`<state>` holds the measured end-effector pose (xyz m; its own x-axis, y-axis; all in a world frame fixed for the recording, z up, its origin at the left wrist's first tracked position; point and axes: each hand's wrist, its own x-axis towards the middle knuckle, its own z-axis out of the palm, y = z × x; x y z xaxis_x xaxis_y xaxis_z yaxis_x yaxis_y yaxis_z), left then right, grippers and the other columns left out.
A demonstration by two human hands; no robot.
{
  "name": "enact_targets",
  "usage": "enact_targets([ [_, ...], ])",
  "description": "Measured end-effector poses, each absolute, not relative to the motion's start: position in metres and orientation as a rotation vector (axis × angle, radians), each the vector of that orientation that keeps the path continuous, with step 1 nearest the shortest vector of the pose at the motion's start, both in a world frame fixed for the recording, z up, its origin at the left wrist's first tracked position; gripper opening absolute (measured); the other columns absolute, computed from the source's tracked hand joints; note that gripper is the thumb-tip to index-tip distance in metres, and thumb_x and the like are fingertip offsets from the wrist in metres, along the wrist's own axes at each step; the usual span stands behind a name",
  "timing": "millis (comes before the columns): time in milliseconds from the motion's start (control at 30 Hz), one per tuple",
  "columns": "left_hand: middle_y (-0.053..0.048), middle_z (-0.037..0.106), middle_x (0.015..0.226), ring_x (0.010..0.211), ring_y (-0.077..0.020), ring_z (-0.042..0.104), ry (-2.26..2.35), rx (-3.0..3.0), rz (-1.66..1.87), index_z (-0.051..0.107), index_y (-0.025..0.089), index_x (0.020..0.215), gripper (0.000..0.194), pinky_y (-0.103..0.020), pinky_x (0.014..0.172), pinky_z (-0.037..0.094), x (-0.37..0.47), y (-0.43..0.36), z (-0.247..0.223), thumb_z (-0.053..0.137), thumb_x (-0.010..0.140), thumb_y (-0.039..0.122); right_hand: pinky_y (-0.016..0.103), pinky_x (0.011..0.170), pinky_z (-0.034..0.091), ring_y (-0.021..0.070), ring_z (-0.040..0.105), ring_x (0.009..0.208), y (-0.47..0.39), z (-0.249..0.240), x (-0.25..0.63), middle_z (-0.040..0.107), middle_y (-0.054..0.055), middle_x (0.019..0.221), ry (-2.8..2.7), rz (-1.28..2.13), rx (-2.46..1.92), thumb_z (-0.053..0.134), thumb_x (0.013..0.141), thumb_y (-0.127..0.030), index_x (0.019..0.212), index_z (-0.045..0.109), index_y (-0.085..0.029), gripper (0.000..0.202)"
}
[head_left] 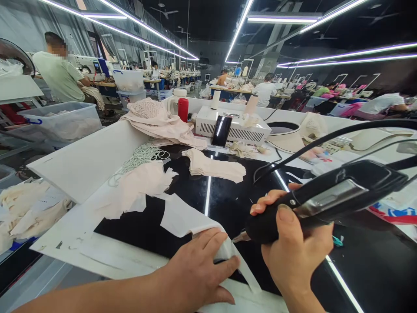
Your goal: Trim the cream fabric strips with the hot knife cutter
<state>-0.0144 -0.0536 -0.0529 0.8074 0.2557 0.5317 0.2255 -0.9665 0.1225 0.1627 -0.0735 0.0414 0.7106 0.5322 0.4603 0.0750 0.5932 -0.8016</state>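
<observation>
In the head view, a strip of thin white fabric [185, 217] lies on a glossy black work surface [137, 228]. My left hand [202, 265] rests on it, fingers apart and pressing it down; the thumb is spread from the index finger. My right hand [293, 243] is wrapped round a black corded electric cutter [325, 200] with a metal plate on its side. Its flat metal tip [241, 237] meets the edge of the fabric just right of my left fingertips. A narrow tail of fabric runs from there toward me.
Stacks of cream fabric pieces [215, 167] and light cut pieces [137, 187] lie behind. Beyond stand a white machine box [233, 126], a phone [221, 131] and a red bottle [183, 109]. The black cable [325, 137] arcs at right. Co-workers sit at sewing machines farther back.
</observation>
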Motion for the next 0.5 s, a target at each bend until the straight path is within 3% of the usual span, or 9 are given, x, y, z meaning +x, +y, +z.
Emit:
enact_targets([
  [200,-0.025,0.068,0.148,0.141,-0.0384,0.069,0.391,2.937,0.854,0.066,0.023,0.142,0.092,-0.052,0.114,0.064,-0.0151,-0.0518,-0.0544,0.098,0.072,0.075,0.034,0.059,0.059,0.0178,0.066,0.062,-0.0661,0.0426,0.1625,0.068,-0.004,0.083,-0.744,0.277,-0.874,0.091,0.084,-0.04,0.118,0.066,-0.025,0.045],
  [500,-0.024,0.065,0.153,0.145,-0.0377,0.066,0.379,2.945,0.761,0.063,0.023,0.147,0.091,-0.052,0.12,0.06,-0.0182,-0.0518,-0.0501,0.092,0.08,0.077,0.034,0.064,0.06,0.0165,0.068,0.064,-0.063,0.0359,0.162,0.073,-0.004,0.086,-0.778,0.299,-0.866,0.091,0.089,-0.038,0.119,0.066,-0.026,0.042],
])
